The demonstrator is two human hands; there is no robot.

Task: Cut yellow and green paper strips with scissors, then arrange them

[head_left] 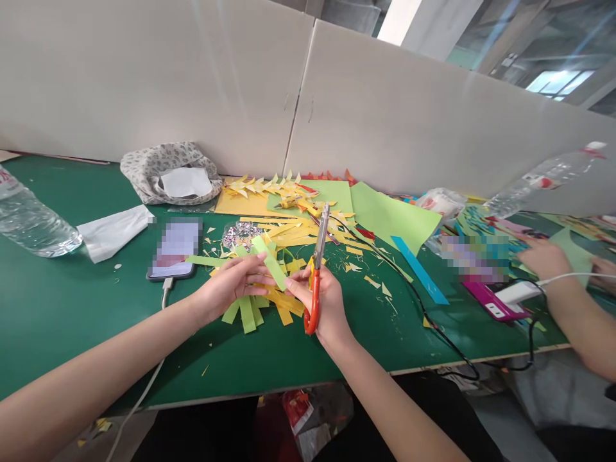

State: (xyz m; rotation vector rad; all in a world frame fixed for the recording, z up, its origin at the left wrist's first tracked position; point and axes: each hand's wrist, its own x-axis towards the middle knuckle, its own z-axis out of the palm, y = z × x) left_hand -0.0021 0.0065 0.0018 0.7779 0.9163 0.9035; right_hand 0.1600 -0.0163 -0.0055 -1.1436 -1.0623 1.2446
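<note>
My right hand [330,305] is closed around orange-handled scissors [315,292], whose metal blades point up and away from me. Its thumb and a finger also pinch the lower end of a light green paper strip [274,264]. At the strip's upper part, my left hand [235,282] grips it by the fingertips, its other fingers loosely spread. Another pale green strip [206,261] sticks out to the left, partly hidden behind that hand. Below both hands lies a pile of green strips [247,314] and yellow strips [283,314] on the green table [231,359].
A phone [176,247] on a cable lies left, near a water bottle [36,215] and cloth bag [168,173]. Behind are cut yellow paper [264,187] and a green sheet [392,215]. A black cable [423,308] crosses the right, near a blue strip [418,269] and another person's hand [546,260].
</note>
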